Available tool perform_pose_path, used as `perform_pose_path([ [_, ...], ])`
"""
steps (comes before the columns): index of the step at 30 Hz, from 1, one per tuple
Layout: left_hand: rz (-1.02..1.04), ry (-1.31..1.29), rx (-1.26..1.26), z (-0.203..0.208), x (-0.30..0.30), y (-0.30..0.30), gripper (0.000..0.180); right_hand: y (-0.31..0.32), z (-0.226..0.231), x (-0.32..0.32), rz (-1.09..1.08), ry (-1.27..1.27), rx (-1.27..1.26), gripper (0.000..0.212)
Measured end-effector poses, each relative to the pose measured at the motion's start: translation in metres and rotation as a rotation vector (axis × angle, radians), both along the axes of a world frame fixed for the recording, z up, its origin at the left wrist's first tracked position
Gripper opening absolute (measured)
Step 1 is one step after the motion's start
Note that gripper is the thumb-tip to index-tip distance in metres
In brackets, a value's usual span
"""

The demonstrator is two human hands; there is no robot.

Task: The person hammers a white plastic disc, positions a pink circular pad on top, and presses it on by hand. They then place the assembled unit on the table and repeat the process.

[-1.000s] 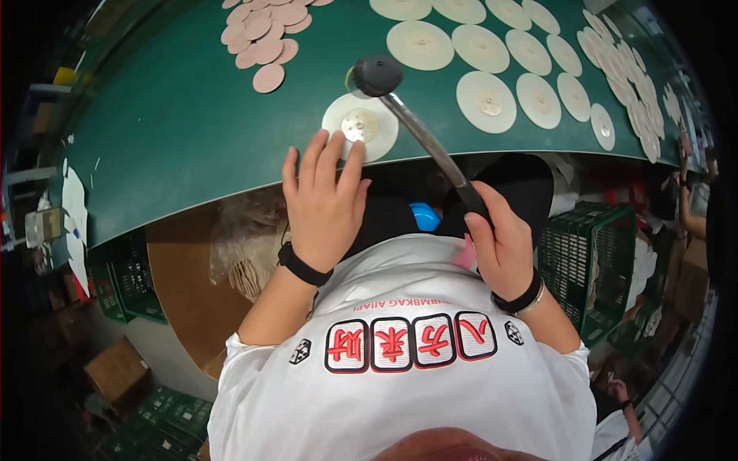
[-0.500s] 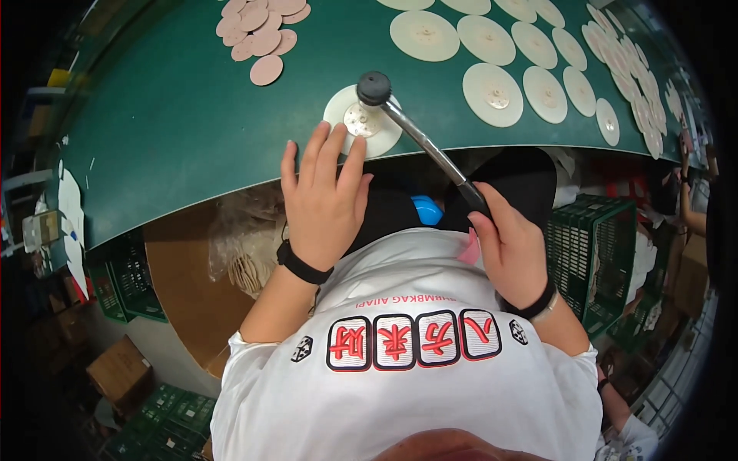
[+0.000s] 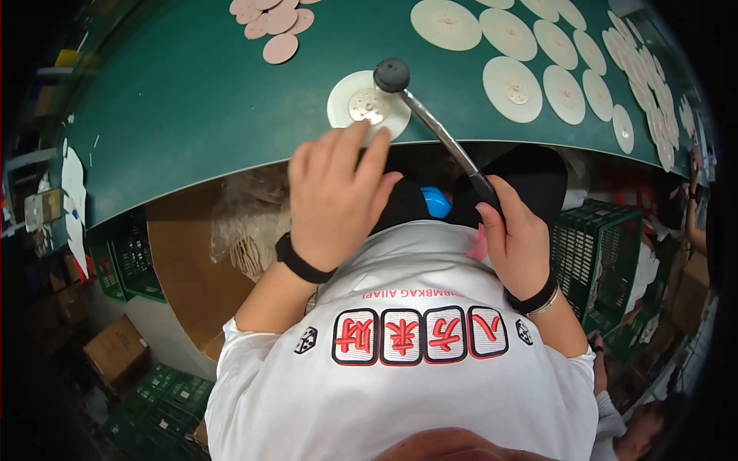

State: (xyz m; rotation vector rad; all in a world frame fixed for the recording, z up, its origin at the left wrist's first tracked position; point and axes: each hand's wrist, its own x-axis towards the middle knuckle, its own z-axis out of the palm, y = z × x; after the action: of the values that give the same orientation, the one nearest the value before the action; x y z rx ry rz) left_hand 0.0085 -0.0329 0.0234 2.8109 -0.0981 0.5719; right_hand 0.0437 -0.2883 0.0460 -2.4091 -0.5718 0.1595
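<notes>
One mallet point(image 3: 442, 134) lies aslant in the middle of the frame, its long axis running from upper left to lower right. Its black head point(image 3: 392, 74) points to the upper left, and the dark grip end points to the lower right, into the right hand point(image 3: 519, 238), whose fingers are clenched round it. The head overlaps the upper right rim of one cream disc point(image 3: 342, 105), which lies flat near the front edge of the green desk point(image 3: 192, 115), just above the frame's centre; whether the two touch, I cannot tell. One round metal plate point(image 3: 370, 106) with holes sits at that disc's middle, face up.

The left hand point(image 3: 330, 192) holds nothing: its fingers are released, slightly bent and blurred, pointing up the frame at the disc's lower edge. Contact there cannot be made out.

At upper right, eleven cream discs point(image 3: 512, 89) lie in rows: four in the nearest, four in the next, and three cut by the top border. Beyond them, an overlapping heap of cream discs point(image 3: 642, 84) defies counting, as does the pile of pink discs point(image 3: 280, 48) at upper left.
</notes>
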Motion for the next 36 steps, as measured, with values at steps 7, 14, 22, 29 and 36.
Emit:
perform_pose_path([
  [7,-0.046,-0.017,0.085,-0.01,0.005,-0.003,0.052,0.002,0.004,0.001,0.008,-0.003,0.124,0.033],
  [14,-0.061,0.002,0.147,-0.01,0.005,0.004,0.049,0.008,0.012,0.006,-0.012,0.062,0.136,0.035],
  [22,-0.061,0.024,0.2,-0.004,0.005,0.035,0.052,0.008,0.0,0.012,0.017,0.221,0.087,0.029],
  [29,0.006,-0.238,0.102,-0.017,0.012,-0.013,0.052,-0.003,-0.018,0.008,0.008,0.209,0.111,0.03],
  [36,0.162,-0.188,0.283,-0.025,0.007,-0.013,0.057,-0.008,-0.025,0.018,-0.054,0.385,0.212,0.031],
])
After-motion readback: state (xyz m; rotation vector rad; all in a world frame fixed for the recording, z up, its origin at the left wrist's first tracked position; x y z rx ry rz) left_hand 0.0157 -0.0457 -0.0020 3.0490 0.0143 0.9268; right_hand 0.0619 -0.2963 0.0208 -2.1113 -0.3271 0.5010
